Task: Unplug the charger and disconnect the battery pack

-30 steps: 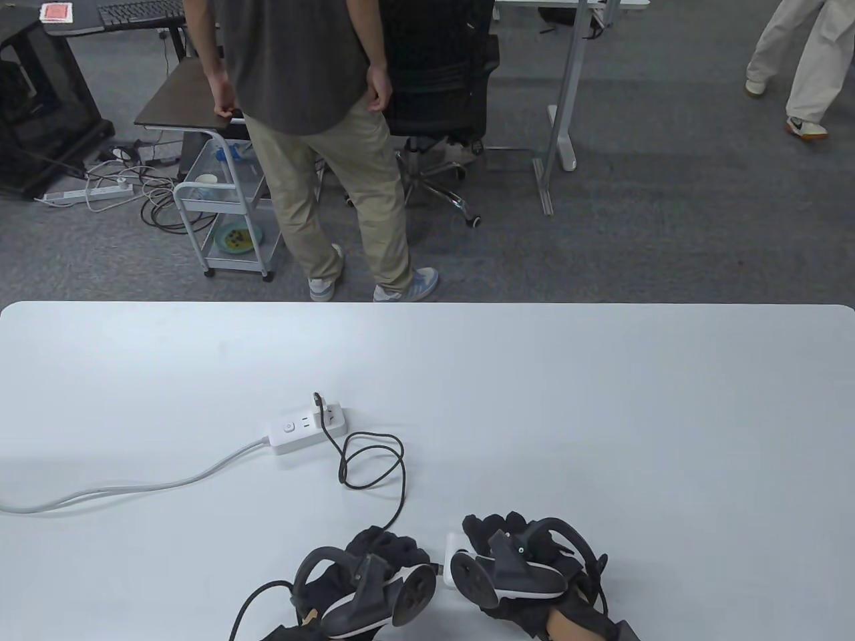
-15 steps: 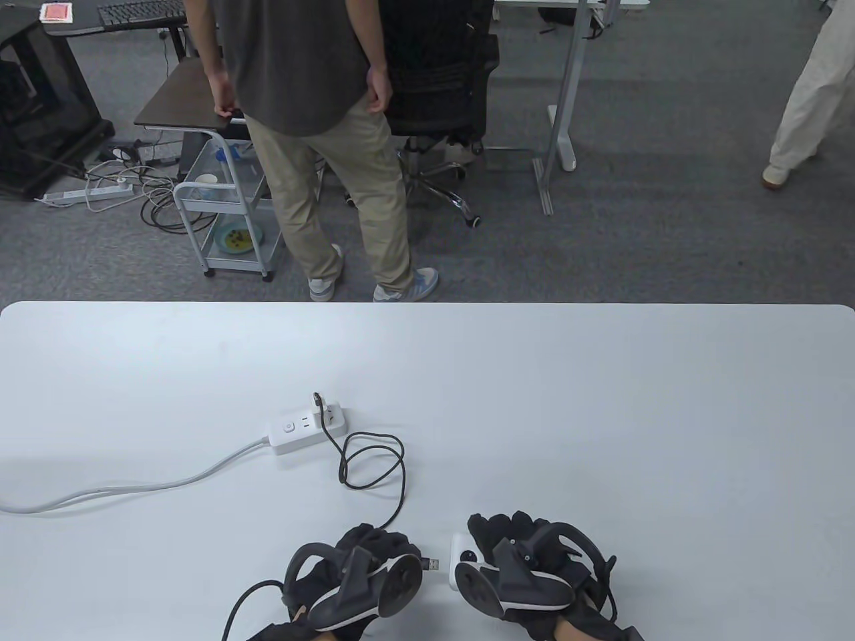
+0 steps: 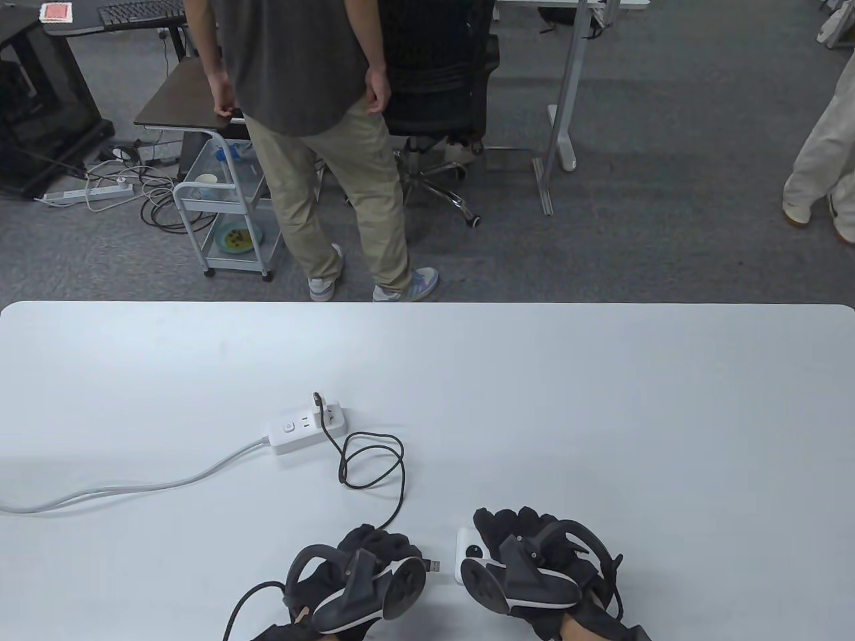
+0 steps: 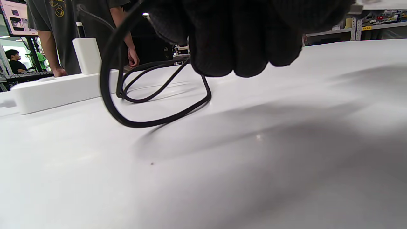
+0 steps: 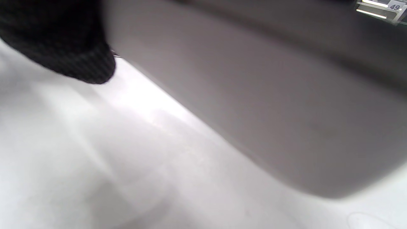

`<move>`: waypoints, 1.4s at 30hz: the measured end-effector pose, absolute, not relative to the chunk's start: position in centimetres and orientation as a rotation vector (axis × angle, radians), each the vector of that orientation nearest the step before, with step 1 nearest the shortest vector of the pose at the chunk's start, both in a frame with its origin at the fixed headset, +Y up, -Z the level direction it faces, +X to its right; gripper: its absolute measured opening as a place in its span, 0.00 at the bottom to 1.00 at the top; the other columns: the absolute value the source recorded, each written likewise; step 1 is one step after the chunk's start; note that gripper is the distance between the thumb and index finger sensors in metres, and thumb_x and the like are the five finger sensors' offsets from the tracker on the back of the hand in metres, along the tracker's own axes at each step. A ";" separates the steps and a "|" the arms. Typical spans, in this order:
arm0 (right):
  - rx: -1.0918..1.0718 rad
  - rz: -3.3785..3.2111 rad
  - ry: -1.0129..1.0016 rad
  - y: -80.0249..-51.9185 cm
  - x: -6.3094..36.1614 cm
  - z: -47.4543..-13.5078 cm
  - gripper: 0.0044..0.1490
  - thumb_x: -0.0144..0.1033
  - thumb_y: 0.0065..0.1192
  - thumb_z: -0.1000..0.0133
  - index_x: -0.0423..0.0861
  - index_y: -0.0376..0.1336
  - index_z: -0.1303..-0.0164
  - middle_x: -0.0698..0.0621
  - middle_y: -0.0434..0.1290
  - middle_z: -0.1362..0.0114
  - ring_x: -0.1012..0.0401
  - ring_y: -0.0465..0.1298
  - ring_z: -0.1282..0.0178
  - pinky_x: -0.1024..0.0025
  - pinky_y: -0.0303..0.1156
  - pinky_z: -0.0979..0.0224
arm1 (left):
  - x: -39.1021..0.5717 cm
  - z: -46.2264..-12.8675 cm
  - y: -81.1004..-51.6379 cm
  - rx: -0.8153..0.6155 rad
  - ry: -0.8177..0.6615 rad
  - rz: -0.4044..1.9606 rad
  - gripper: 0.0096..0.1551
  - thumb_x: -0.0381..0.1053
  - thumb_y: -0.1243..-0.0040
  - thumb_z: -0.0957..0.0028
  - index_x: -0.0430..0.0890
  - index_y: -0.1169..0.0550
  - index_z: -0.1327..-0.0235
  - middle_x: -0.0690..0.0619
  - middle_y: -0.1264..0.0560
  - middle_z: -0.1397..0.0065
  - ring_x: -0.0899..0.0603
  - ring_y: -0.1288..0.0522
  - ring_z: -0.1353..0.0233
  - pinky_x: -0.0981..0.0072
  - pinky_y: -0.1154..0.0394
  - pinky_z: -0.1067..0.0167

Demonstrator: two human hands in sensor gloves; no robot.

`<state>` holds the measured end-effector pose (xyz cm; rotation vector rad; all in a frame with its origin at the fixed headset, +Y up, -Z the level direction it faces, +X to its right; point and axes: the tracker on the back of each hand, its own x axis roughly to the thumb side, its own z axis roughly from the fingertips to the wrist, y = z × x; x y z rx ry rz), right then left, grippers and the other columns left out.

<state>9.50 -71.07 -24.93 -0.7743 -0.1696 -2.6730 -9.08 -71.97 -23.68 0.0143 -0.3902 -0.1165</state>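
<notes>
Showing the cable end already free of the battery pack (image 3: 467, 553): one second ago the two hands met with plug and pack joined between them, half a second ago the metal USB plug (image 3: 433, 565) stood clear, and now the gap between plug and pack is slightly wider, the pack having shifted a little to the right. By this reading the disconnect half of the task is done. The unplug half is not: the white charger (image 3: 332, 408) remains seated in the power strip (image 3: 307, 428), upright at its far end, with the black cable (image 3: 374, 467) looping from it across the bench (image 3: 601, 414) toward the near edge.

Left hand (image 3: 371, 567): at the near bench edge, fingers (image 4: 241, 38) curled closed around the cable just behind the plug, which projects to the right; the wrist view shows the knuckles bunched above the bench with the cable arcing down and away toward the strip (image 4: 54, 90).

Right hand (image 3: 534, 557): just right of the left, the two apart, laid over the white pack so that only the pack's left end with a dark round spot shows; it appears to grip the pack, though the fingers' exact hold is hidden. The right wrist view is blurred, showing only a gloved fingertip (image 5: 63, 47).
</notes>
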 end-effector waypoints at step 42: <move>-0.039 -2.785 -0.657 -71.5 24.4 -44.6 0.65 0.60 0.66 0.56 0.43 0.40 0.19 0.35 0.52 0.17 0.37 0.60 0.26 0.41 0.65 0.27 | -11.7 -25.4 -72.4 -0.003 -0.279 -0.093 0.23 0.64 0.41 0.50 0.66 0.17 0.43 0.69 0.17 0.31 0.56 0.15 0.29 0.66 0.25 0.22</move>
